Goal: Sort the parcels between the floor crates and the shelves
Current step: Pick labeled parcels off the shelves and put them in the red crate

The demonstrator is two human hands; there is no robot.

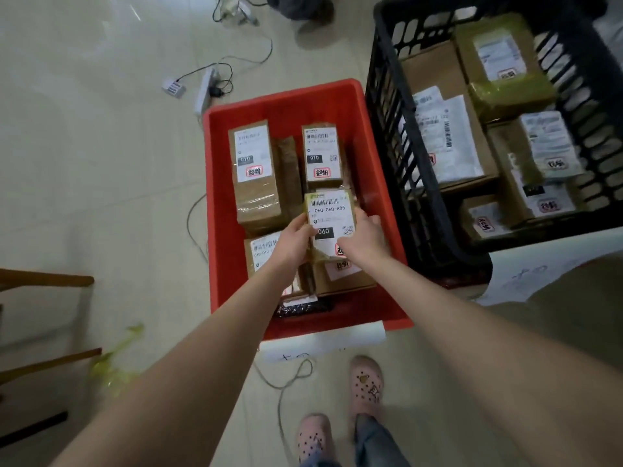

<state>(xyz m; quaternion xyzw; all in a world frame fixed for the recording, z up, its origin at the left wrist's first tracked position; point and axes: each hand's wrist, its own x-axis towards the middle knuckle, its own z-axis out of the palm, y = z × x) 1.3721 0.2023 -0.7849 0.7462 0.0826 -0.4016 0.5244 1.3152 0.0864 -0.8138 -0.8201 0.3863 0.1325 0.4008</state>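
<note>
A small taped parcel with a white label reading 060 is held over the red floor crate. My left hand grips its left edge and my right hand grips its right edge. Under it, the red crate holds several brown parcels, among them a tall one labelled 010 at the back left and a smaller 010 parcel at the back middle. To the right stands a black slotted crate filled with larger cardboard parcels.
Cables and a white power strip lie on the tiled floor behind the red crate. A wooden frame stands at the left edge. Paper sheets lie by the crates. My feet in pink clogs stand below. Another person's shoe shows at the top.
</note>
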